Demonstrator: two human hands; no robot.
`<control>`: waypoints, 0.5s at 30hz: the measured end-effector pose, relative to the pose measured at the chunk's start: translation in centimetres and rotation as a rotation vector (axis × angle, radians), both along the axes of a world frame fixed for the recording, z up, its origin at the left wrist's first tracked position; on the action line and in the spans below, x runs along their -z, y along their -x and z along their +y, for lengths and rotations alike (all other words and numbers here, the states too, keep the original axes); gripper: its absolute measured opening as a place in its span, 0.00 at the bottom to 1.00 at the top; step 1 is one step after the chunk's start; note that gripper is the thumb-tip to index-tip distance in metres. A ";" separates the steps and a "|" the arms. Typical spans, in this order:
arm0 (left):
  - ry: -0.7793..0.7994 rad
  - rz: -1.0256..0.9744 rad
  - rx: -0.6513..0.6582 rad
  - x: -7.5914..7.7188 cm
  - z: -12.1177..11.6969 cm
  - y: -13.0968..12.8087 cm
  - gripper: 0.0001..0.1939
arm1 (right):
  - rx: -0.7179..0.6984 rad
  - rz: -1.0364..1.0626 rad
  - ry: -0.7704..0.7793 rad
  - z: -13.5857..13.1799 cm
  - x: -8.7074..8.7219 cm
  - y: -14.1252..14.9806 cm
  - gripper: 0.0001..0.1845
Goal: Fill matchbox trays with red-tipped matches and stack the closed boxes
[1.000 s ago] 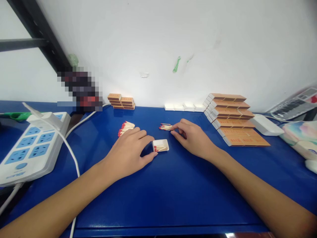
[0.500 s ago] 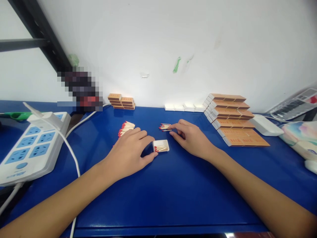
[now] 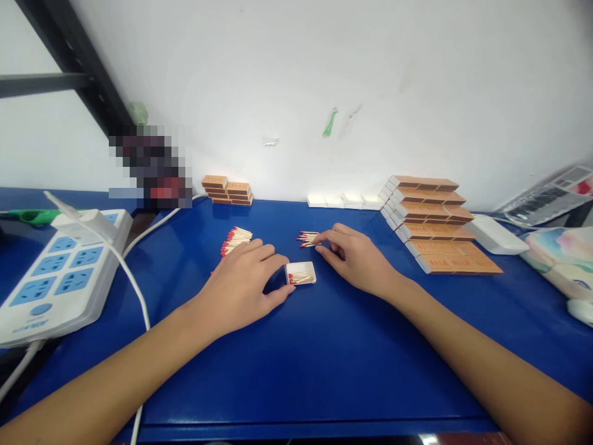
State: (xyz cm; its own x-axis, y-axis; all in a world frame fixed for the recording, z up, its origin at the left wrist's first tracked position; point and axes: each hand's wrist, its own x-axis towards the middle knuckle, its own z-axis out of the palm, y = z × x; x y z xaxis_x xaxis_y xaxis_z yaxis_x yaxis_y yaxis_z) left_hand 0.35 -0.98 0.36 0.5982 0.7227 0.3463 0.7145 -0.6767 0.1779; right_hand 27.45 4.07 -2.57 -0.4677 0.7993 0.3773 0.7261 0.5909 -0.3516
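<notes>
My left hand (image 3: 243, 281) rests on the blue table (image 3: 324, 358), its thumb and fingers closed round the left end of a small white matchbox tray (image 3: 301, 272) that holds a few red-tipped matches. My right hand (image 3: 356, 256) lies just right of the tray. Its curled fingertips pinch the near ends of a small bunch of loose matches (image 3: 307, 238). A bigger pile of matches (image 3: 236, 238) lies beyond my left hand's knuckles.
Stepped stacks of orange matchbox sleeves (image 3: 435, 225) stand at the right, a smaller stack (image 3: 227, 190) at the back. White trays (image 3: 345, 199) line the wall. A power strip (image 3: 60, 266) with its cable lies left; a white adapter (image 3: 498, 233) and a tissue pack (image 3: 563, 256) lie right.
My right hand has shifted slightly left and nearer along the small bunch of matches, nudging them. My left hand and the tray have stayed put.
</notes>
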 end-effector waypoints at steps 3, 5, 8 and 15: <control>-0.004 -0.005 0.002 0.1 0.1 0.0 0.13 | 0.023 0.008 0.020 0.0 -0.2 0.1 0.07; -0.005 -0.005 0.003 0.1 0.1 0.0 0.13 | 0.039 0.003 0.036 -0.1 -0.3 0.0 0.08; -0.005 -0.005 0.002 0.1 0.1 0.1 0.13 | 0.053 -0.016 0.051 -0.3 -0.6 -0.1 0.11; 0.001 0.001 0.001 0.0 0.0 0.0 0.13 | 0.026 -0.024 0.093 -0.5 -0.9 -0.4 0.13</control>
State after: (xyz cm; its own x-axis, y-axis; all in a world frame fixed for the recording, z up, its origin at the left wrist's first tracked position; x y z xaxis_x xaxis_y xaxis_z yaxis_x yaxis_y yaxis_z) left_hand 0.30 -0.93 0.33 0.5991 0.7226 0.3449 0.7140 -0.6770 0.1784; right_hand 27.89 3.53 -1.69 -0.4545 0.8424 0.2895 0.7497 0.5373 -0.3864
